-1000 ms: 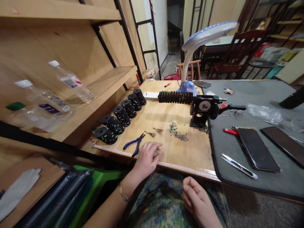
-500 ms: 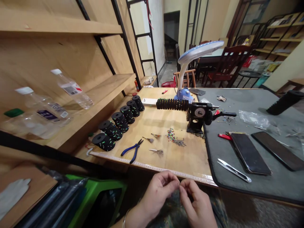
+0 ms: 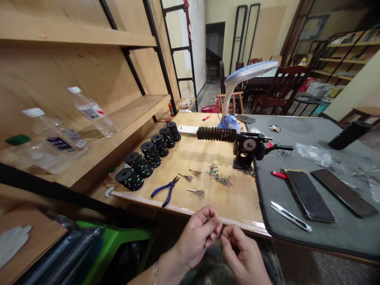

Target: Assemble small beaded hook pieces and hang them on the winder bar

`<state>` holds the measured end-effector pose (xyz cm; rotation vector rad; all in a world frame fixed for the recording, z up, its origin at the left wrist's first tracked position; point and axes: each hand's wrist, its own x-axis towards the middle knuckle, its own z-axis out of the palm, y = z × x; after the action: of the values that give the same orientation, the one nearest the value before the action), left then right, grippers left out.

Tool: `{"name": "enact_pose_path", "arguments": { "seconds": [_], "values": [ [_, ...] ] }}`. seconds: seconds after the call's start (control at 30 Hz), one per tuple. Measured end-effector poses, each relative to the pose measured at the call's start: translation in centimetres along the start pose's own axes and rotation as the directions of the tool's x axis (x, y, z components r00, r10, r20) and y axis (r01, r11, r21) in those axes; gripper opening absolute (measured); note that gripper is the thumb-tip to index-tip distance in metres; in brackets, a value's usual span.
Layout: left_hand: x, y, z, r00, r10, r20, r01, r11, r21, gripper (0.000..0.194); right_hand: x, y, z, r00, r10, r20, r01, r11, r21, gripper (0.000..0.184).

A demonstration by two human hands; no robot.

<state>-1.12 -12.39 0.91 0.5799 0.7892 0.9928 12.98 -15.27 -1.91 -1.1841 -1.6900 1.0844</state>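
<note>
My left hand (image 3: pixel 203 233) and my right hand (image 3: pixel 239 249) meet just in front of the table's near edge, fingertips almost touching. Both are closed in a pinch, and something tiny and dark seems to sit between the fingertips, too small to name. Beyond them on the wooden tabletop (image 3: pixel 190 156) lie blue-handled pliers (image 3: pixel 168 190). Small wire-like bundles (image 3: pixel 196 192) rest beside them, along with a pile of coloured beads (image 3: pixel 213 171) and a heap of small metal pieces (image 3: pixel 225 181). A black winding device (image 3: pixel 248 146) carries a ribbed black roll (image 3: pixel 216 134).
Black foam spools (image 3: pixel 130 179) with bright bits stand in a row at the left. On the grey mat (image 3: pixel 267 190) lie thread snips (image 3: pixel 291 216), a phone (image 3: pixel 310 194) and another dark phone-like slab (image 3: pixel 344 192). A desk lamp (image 3: pixel 230 95) stands behind. Plastic bottles (image 3: pixel 95 113) occupy the shelf.
My left fingers have curled in more, and both hands have shifted slightly left. The camera view has tilted up a little. Objects on the table stay in place.
</note>
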Motion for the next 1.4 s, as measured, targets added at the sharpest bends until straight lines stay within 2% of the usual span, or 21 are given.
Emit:
{"name": "enact_pose_path", "arguments": {
  "seconds": [0.13,0.3,0.43,0.6,0.7,0.87,1.0,1.13,1.27,1.4],
  "values": [
    [-0.4,1.9,0.6,0.992,-0.048,0.113,0.060,0.993,-0.101,0.034,0.6,-1.6,-1.1,0.996,-0.007,0.087,0.002,0.998,0.057,0.022],
    [-0.6,3.7,1.8,0.980,-0.032,0.195,0.070,0.979,-0.193,0.033,1.4,-3.3,-2.1,0.997,-0.059,0.056,0.057,0.997,0.043,0.024],
    [-0.5,5.4,2.4,0.969,0.011,0.248,0.057,0.962,-0.266,0.030,2.2,-4.1,-3.0,0.991,-0.104,0.087,0.102,0.995,0.025,0.024],
    [-0.1,7.4,2.7,0.959,0.119,0.257,-0.017,0.931,-0.365,0.025,4.0,-4.7,-4.3,0.978,-0.181,0.108,0.192,0.975,-0.108,0.021],
    [0.5,8.1,2.5,0.958,0.163,0.237,-0.055,0.912,-0.406,0.022,5.2,-3.5,-4.7,0.967,-0.232,0.102,0.248,0.949,-0.196,0.021],
    [1.7,8.6,1.8,0.967,0.187,0.170,-0.092,0.888,-0.451,0.017,7.1,0.5,-5.1,0.955,-0.282,0.090,0.295,0.883,-0.366,0.021],
    [2.5,8.4,1.0,0.971,0.201,0.130,-0.119,0.878,-0.464,0.015,8.4,3.2,-5.6,0.926,-0.369,0.082,0.365,0.817,-0.446,0.016],
    [3.0,7.7,-0.2,0.980,0.180,0.080,-0.123,0.878,-0.462,0.016,9.0,4.5,-6.0,0.900,-0.416,0.128,0.421,0.756,-0.501,0.018],
    [3.3,6.6,-1.2,0.985,0.175,-0.007,-0.163,0.903,-0.398,0.022,8.9,5.3,-6.0,0.890,-0.417,0.184,0.444,0.702,-0.557,0.019],
    [3.4,5.4,-2.0,0.965,0.214,-0.148,-0.243,0.946,-0.213,0.033,8.6,6.1,-5.6,0.890,-0.395,0.228,0.446,0.649,-0.617,0.023]
  ]
}}
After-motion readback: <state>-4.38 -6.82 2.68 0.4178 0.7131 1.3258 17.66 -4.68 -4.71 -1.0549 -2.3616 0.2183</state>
